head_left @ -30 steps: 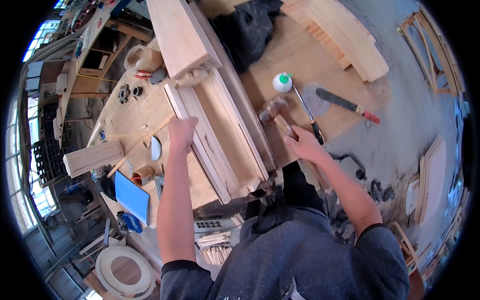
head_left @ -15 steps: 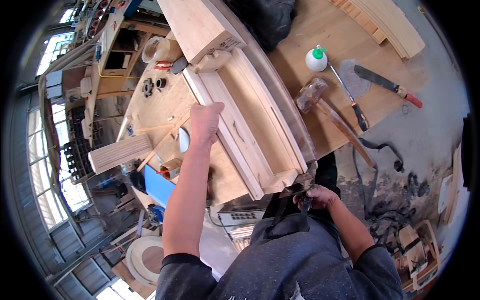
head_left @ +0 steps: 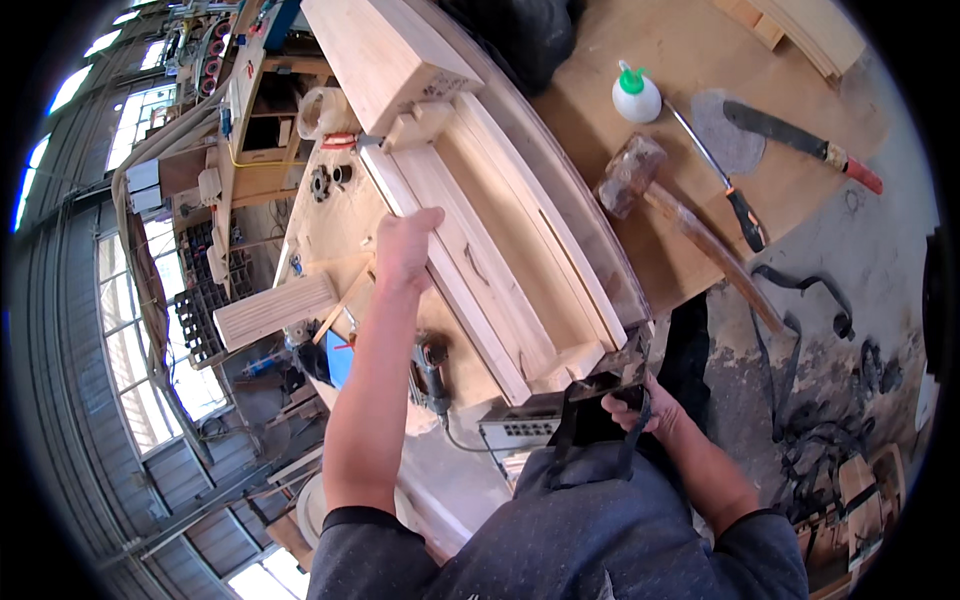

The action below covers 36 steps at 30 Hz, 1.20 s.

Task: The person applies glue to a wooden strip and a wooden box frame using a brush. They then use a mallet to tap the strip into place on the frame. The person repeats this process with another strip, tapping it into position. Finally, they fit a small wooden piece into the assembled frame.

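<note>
A long, open wooden box (head_left: 540,285) of pale boards lies slantwise on the bench in front of me. My left hand (head_left: 403,250) is closed over its left side board, thumb lying across the top edge. My right hand (head_left: 655,408) is low by the bench's near corner, fingers curled round a black strap (head_left: 632,440) that hangs down before my shirt. Part of those fingers is hidden by the strap. Just above them sits a dark, metal-looking piece (head_left: 605,383) at the corner. A thick wooden block (head_left: 400,70) stands against the box's far end.
To the right, a wooden mallet (head_left: 690,215), a screwdriver (head_left: 720,180), a saw-like blade with red handle (head_left: 790,140) and a white bottle with green cap (head_left: 636,98) lie on a board. A corded power tool (head_left: 430,370) rests left of the box. Black straps (head_left: 830,440) litter the floor.
The whole view has shifted, bringing the power tool beside my left forearm into sight. My left hand keeps its place on the box. The right hand stays at the corner, a strap loop now beside its fingers.
</note>
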Available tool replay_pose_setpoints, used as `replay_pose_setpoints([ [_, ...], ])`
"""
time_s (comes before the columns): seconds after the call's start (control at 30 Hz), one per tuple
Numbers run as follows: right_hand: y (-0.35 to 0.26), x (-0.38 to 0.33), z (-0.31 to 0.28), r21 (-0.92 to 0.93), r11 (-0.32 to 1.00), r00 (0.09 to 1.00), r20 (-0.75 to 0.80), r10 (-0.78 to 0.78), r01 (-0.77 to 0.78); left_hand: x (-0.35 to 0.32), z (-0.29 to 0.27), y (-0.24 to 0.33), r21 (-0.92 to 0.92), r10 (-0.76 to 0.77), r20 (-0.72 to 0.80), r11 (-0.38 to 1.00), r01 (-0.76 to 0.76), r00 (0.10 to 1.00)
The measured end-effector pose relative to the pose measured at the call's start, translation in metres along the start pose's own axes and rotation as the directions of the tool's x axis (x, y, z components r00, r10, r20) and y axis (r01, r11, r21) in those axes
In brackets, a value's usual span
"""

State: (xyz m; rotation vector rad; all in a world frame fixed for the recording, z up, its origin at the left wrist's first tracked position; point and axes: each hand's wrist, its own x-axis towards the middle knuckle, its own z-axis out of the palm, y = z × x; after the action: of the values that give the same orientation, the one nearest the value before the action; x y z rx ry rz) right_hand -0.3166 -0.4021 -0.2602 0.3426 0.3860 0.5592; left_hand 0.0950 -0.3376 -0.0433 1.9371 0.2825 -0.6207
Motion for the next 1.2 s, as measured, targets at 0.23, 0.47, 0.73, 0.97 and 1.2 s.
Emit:
replay_pose_setpoints([
  [0.23,-0.041,-0.023,0.087,-0.725,0.646,0.872,-0.453,-0.184,-0.24,0.01,-0.004,-0.007,-0.012,-0.011,-0.01,1.0,0.011,1.0],
  [0.47,-0.013,-0.045,0.077,-0.854,0.52,0.781,-0.312,-0.541,0.019,0.007,-0.004,-0.004,0.041,0.009,-0.033,0.999,-0.007,0.999],
  [0.73,0.0,-0.029,0.05,-0.283,0.955,0.85,-0.478,-0.221,0.089,0.002,-0.003,-0.002,0.034,0.029,-0.041,0.999,-0.027,0.999],
  [0.97,-0.008,-0.048,0.087,-0.641,0.767,0.73,-0.532,-0.43,-0.016,0.006,-0.012,-0.002,0.047,-0.01,-0.004,0.999,0.011,1.0],
  [1.2,-0.034,-0.06,0.124,-0.904,0.112,0.752,-0.408,-0.517,-0.413,0.003,-0.049,-0.002,-0.012,0.011,0.013,1.0,-0.01,1.0],
])
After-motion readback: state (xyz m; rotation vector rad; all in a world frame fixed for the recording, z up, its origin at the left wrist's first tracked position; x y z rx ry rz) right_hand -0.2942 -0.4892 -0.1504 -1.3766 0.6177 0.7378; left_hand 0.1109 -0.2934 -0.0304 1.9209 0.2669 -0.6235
